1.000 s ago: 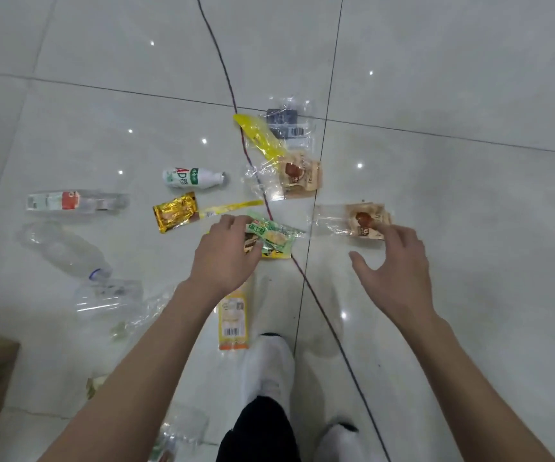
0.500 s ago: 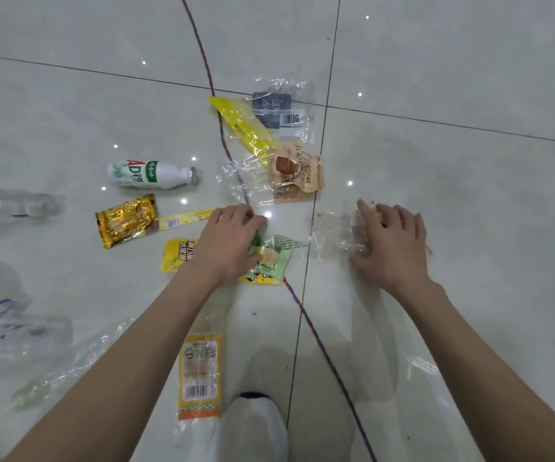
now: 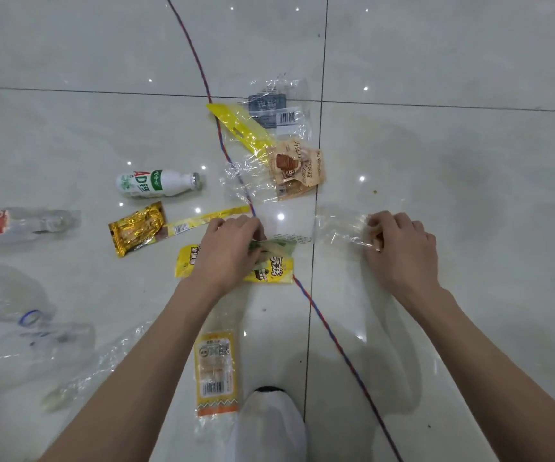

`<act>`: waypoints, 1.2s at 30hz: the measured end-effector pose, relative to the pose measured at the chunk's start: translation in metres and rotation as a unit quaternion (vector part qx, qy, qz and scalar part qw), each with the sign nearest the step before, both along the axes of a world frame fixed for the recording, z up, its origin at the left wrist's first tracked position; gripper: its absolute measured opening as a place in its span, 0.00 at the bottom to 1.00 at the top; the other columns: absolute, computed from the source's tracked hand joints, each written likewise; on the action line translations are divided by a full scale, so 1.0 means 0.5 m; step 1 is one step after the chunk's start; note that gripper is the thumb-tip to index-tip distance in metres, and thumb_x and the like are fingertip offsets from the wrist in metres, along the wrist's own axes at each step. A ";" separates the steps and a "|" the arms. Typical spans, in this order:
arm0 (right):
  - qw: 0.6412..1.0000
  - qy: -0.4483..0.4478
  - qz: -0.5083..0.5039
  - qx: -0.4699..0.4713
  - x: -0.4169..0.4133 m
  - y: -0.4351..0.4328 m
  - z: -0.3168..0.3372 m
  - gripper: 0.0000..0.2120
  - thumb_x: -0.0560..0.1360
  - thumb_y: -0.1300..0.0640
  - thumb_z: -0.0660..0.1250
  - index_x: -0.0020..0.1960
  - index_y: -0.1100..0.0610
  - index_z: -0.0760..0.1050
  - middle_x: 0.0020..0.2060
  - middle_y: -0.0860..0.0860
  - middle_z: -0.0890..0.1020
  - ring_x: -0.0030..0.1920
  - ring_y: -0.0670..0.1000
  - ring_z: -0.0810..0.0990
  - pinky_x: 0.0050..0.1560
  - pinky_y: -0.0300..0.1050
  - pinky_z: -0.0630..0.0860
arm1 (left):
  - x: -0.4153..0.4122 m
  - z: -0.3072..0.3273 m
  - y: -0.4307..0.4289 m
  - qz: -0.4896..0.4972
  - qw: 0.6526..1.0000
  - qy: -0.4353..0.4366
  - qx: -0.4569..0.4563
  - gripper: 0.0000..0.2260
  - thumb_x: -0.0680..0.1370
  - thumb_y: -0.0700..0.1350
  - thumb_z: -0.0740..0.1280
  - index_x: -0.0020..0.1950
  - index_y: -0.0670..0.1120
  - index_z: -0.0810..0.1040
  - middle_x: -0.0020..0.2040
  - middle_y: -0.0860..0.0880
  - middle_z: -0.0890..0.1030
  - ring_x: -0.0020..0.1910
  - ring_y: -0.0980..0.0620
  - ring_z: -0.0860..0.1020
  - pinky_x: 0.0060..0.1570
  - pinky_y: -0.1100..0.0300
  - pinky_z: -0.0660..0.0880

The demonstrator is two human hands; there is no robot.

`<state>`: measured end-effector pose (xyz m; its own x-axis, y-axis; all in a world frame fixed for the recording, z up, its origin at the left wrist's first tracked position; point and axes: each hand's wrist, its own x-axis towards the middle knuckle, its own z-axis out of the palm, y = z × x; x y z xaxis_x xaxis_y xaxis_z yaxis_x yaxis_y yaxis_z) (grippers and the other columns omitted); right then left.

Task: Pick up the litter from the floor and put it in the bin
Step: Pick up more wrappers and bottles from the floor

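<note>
Litter lies scattered on a glossy tiled floor. My left hand (image 3: 228, 251) pinches a green wrapper (image 3: 277, 248) that lies over a yellow snack wrapper (image 3: 274, 270). My right hand (image 3: 402, 250) is closed on one end of a clear plastic wrapper (image 3: 339, 230) to the right of the tile seam. Further off lie a brown snack bag (image 3: 297, 168), a yellow-and-clear bag (image 3: 239, 128), a clear bag with a barcode (image 3: 276, 110), a gold foil wrapper (image 3: 136, 228) and a white milk-drink bottle (image 3: 156, 184). No bin is in view.
Crushed clear bottles (image 3: 9, 295) and a labelled bottle (image 3: 6, 223) lie at the left. An orange-yellow wrapper (image 3: 216, 370) sits near my white shoe (image 3: 269, 425). A red-blue cord (image 3: 223, 151) runs across the floor from the top down to the bottom right.
Both hands came down to the floor. The left closed on the green wrapper and the right curled its fingers around the clear wrapper. The view moved closer to the floor.
</note>
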<state>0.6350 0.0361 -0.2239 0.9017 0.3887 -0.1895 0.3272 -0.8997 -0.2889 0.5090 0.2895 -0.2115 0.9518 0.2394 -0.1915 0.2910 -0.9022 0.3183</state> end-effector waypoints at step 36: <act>0.931 -0.034 -0.309 0.189 -0.601 -0.292 1.332 0.13 0.73 0.53 0.70 0.56 0.49 0.72 0.49 0.46 0.80 0.53 0.51 0.78 0.62 0.51 0.68 | -0.390 1.317 -0.338 0.031 0.986 -0.082 -0.145 0.04 0.77 0.46 0.69 0.50 0.50 0.78 0.43 0.56 0.80 0.44 0.52 0.78 0.42 0.56 0.74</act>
